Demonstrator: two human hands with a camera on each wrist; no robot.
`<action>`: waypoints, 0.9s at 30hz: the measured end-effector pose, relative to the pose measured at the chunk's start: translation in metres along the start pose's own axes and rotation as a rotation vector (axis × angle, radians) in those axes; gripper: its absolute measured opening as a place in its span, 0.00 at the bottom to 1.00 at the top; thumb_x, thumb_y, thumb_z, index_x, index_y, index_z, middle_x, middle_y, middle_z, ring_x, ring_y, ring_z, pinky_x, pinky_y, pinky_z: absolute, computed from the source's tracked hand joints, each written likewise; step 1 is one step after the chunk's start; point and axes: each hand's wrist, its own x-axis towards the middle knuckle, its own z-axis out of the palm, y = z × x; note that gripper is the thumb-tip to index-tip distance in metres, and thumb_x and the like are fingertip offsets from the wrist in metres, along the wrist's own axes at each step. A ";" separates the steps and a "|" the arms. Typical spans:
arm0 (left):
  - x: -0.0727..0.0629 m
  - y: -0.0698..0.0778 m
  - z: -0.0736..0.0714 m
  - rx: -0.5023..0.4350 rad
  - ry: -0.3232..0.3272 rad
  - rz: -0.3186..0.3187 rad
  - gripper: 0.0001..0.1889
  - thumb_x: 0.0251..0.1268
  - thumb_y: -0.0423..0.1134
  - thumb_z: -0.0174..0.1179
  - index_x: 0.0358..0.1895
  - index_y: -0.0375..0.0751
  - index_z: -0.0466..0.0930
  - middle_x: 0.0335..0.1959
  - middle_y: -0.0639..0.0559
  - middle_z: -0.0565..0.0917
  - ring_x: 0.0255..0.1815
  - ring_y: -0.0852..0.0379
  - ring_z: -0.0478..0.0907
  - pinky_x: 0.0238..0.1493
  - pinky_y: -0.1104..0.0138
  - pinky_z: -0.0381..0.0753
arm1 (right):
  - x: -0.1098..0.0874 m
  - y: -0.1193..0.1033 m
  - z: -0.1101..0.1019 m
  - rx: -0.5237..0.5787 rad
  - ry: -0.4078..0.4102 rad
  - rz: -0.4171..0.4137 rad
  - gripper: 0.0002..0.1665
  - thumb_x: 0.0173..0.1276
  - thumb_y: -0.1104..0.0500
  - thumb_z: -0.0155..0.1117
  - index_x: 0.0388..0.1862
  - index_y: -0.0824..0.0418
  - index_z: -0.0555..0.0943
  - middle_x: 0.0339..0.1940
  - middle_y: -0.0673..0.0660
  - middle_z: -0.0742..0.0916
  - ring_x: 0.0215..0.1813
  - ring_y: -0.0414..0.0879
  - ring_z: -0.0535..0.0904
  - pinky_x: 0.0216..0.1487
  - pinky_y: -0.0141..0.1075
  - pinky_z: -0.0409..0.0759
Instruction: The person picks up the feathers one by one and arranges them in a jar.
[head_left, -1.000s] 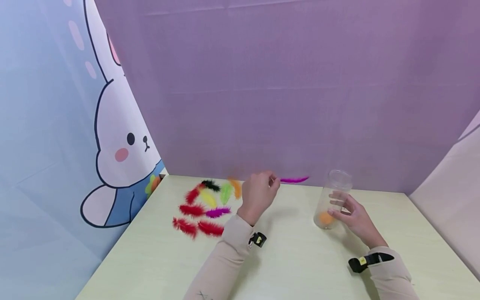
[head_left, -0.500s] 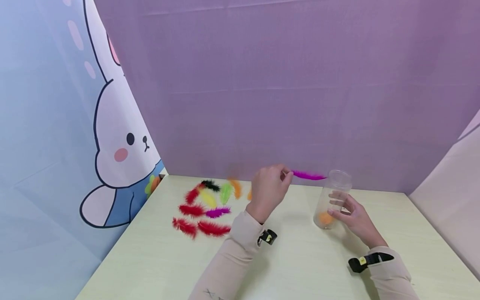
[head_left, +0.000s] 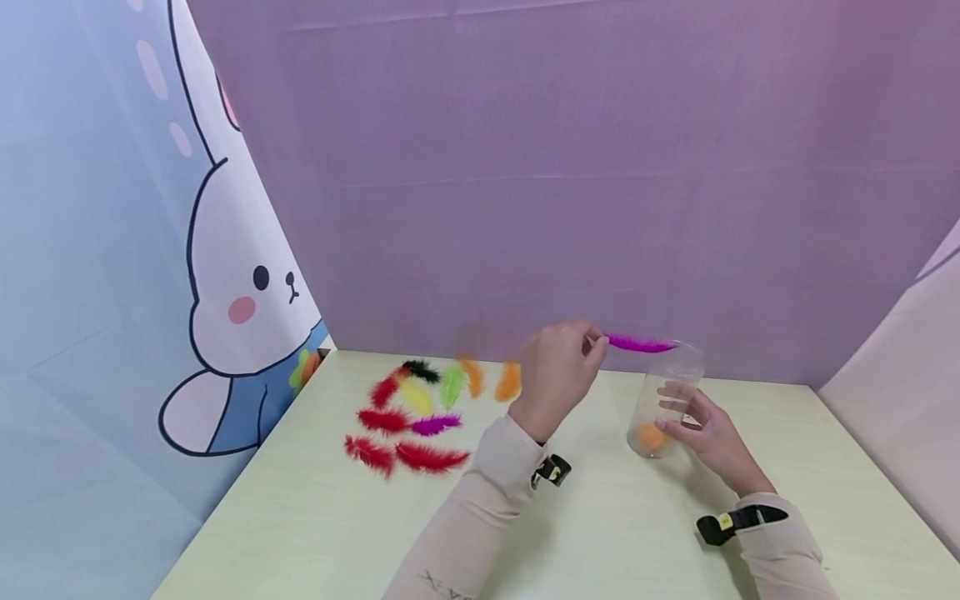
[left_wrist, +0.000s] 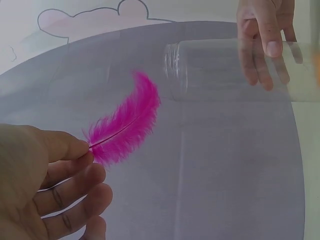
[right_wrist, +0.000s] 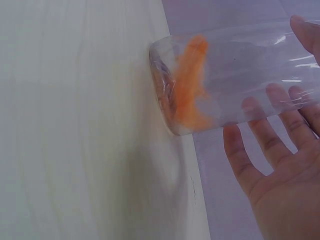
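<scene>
My left hand pinches a magenta feather by its quill between thumb and forefinger. In the left wrist view the feather curves away from the fingertips, its tip free in the air short of the jar's mouth. A clear lidless jar leans slightly at the right of the table; my right hand holds its side, thumb and fingers round it. Inside, at the bottom, lies an orange feather. In the head view the magenta tip overlaps the jar's rim.
On the pale table, left of my left arm, lie several red feathers, a purple one, a yellow one, a green one, a black one and two orange ones. A purple cloth hangs behind.
My left hand has moved right and slightly up, bringing the magenta feather to the jar's rim in the head view. An orange feather it covered now shows. The right hand and jar have stayed put.
</scene>
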 end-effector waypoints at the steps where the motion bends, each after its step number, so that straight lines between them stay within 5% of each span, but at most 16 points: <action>1: 0.001 0.001 0.000 -0.002 -0.002 0.003 0.09 0.73 0.50 0.62 0.38 0.55 0.90 0.27 0.64 0.88 0.26 0.68 0.80 0.25 0.77 0.67 | 0.000 0.000 0.000 -0.002 0.000 0.002 0.35 0.73 0.52 0.68 0.74 0.58 0.68 0.69 0.66 0.78 0.60 0.29 0.79 0.54 0.23 0.77; 27: 0.009 0.022 0.015 0.102 0.000 0.113 0.08 0.73 0.49 0.60 0.38 0.58 0.89 0.32 0.68 0.88 0.25 0.67 0.79 0.20 0.76 0.65 | 0.000 -0.001 0.000 -0.003 -0.006 0.004 0.35 0.73 0.52 0.68 0.75 0.56 0.68 0.70 0.64 0.78 0.60 0.28 0.78 0.53 0.24 0.78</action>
